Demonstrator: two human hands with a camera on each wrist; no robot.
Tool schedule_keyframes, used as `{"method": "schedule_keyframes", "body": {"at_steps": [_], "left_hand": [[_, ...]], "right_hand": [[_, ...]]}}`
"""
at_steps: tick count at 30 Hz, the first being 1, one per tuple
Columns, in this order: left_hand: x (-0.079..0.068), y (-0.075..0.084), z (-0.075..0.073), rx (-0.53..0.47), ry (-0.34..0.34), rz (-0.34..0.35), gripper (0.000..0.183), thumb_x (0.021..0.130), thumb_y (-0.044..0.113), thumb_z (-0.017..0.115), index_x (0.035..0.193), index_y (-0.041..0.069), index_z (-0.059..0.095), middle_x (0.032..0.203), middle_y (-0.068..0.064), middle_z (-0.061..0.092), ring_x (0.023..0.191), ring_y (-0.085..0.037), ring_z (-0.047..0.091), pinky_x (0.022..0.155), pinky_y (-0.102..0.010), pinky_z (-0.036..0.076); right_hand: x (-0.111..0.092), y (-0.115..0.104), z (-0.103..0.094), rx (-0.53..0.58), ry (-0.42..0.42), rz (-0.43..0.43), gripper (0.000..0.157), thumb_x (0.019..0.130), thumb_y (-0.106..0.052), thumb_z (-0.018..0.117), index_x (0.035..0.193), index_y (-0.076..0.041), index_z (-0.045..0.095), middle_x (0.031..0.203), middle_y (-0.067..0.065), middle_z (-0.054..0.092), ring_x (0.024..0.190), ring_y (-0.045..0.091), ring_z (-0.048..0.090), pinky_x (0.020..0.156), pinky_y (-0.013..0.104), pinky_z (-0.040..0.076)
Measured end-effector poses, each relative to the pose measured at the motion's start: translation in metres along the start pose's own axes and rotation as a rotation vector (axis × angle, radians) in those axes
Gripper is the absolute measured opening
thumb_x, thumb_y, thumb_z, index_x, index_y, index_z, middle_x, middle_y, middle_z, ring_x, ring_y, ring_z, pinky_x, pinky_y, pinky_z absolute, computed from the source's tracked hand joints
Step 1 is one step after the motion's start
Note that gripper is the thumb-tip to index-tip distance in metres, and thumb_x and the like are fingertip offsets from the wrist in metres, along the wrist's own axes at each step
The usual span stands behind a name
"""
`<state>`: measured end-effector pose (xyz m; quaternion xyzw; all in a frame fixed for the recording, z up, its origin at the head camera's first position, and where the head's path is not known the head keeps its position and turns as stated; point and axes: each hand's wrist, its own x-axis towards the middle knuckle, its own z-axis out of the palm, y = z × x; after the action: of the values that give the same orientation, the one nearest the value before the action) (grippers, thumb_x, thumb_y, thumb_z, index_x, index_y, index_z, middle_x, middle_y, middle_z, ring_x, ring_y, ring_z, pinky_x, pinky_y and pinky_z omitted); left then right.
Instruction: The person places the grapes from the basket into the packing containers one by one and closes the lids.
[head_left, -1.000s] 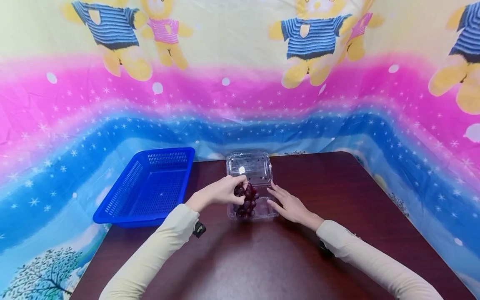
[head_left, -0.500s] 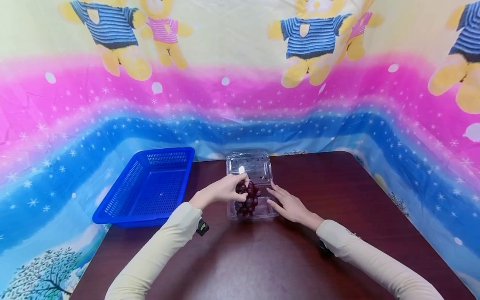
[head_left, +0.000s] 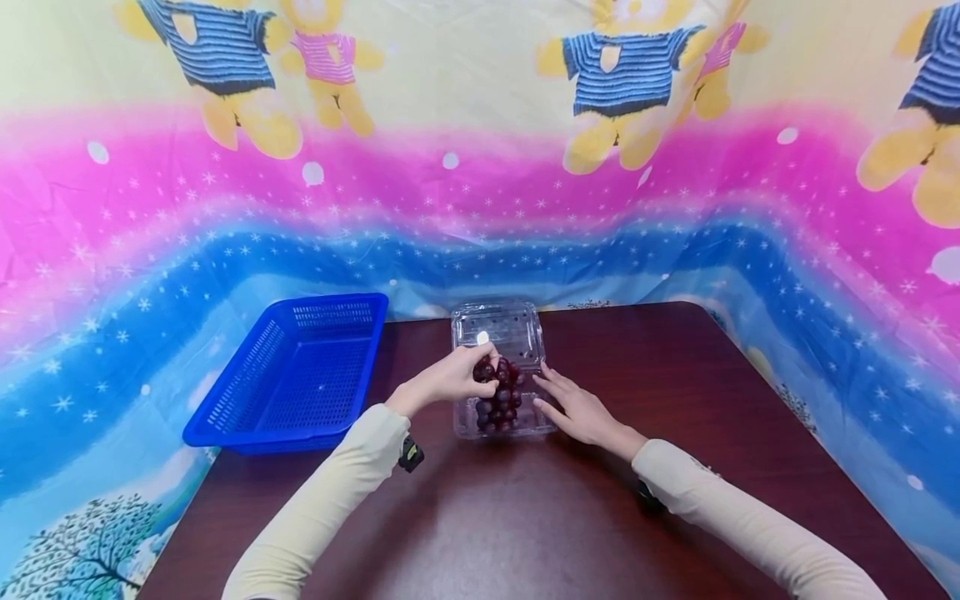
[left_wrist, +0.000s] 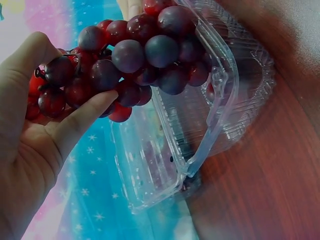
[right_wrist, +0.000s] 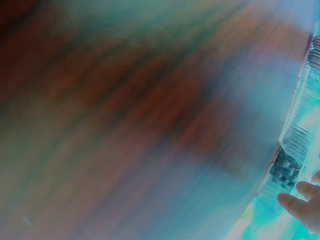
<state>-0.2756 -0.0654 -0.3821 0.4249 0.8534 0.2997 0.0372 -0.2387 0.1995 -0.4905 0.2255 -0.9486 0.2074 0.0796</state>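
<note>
My left hand [head_left: 457,375] holds a bunch of dark red grapes [head_left: 501,404] at its upper end, thumb and fingers curled round it. In the left wrist view the grapes [left_wrist: 145,55] hang at the opening of a clear plastic clamshell box [left_wrist: 220,95], their lower end within its rim. The box [head_left: 536,421] stands with its hinged lid [head_left: 498,321] raised toward the back. At the box's right side my right hand [head_left: 585,412] rests with straight, spread fingers against the wall. Only some fingertips [right_wrist: 295,202] of that hand appear in the right wrist view.
A blue plastic basket [head_left: 300,375] with slotted walls stands at the table's left edge. The dark reddish-brown table [head_left: 517,517] reaches to a printed cloth backdrop [head_left: 450,208] at the back and sides.
My left hand has moved slightly to the right with the grapes, which hang further over the box's middle. The right hand, box and basket stay in place.
</note>
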Motion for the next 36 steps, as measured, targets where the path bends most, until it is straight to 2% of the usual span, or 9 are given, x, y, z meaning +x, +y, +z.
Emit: {"method": "schedule_keyframes", "body": {"at_steps": [10,17,24,30,36], "left_hand": [[0.002,-0.007,0.008,0.001,0.051,-0.018,0.023,0.081,0.022,0.066,0.09,0.017,0.046,0.064,0.007,0.046,0.052,-0.003,0.04,0.053,-0.02,0.038],[0.006,-0.015,0.019,-0.012,0.108,-0.034,0.023,0.08,0.022,0.067,0.09,0.018,0.046,0.067,0.006,0.05,0.056,-0.004,0.045,0.055,-0.02,0.039],[0.008,-0.016,0.029,-0.065,0.09,-0.047,0.022,0.083,0.021,0.065,0.092,0.016,0.045,0.067,0.004,0.053,0.054,-0.005,0.047,0.052,-0.021,0.041],[0.009,-0.017,0.033,-0.065,0.107,-0.027,0.023,0.083,0.021,0.065,0.092,0.016,0.045,0.071,0.003,0.053,0.057,-0.005,0.048,0.053,-0.02,0.041],[0.008,-0.021,0.036,-0.065,0.098,-0.05,0.024,0.083,0.021,0.065,0.091,0.015,0.043,0.07,0.003,0.052,0.057,-0.006,0.046,0.054,-0.02,0.04]], "right_hand": [[-0.001,-0.002,-0.001,0.005,0.005,-0.004,0.061,0.095,-0.055,0.034,0.144,-0.018,0.035,0.154,0.004,0.021,0.138,0.024,0.027,0.1,0.05,0.038],[-0.002,-0.001,-0.001,0.003,0.007,0.006,0.062,0.095,-0.056,0.033,0.144,-0.018,0.034,0.154,0.004,0.021,0.138,0.023,0.027,0.099,0.05,0.038],[0.0,-0.001,0.0,0.003,-0.001,0.01,0.062,0.095,-0.056,0.033,0.145,-0.019,0.032,0.154,0.004,0.021,0.138,0.024,0.027,0.1,0.05,0.038],[0.0,-0.001,-0.001,-0.001,0.003,0.01,0.061,0.095,-0.055,0.034,0.145,-0.019,0.032,0.154,0.003,0.02,0.138,0.023,0.027,0.099,0.049,0.039],[0.0,-0.002,0.0,0.003,0.0,0.011,0.061,0.095,-0.055,0.033,0.145,-0.02,0.032,0.154,0.003,0.02,0.138,0.023,0.027,0.098,0.05,0.039]]}}
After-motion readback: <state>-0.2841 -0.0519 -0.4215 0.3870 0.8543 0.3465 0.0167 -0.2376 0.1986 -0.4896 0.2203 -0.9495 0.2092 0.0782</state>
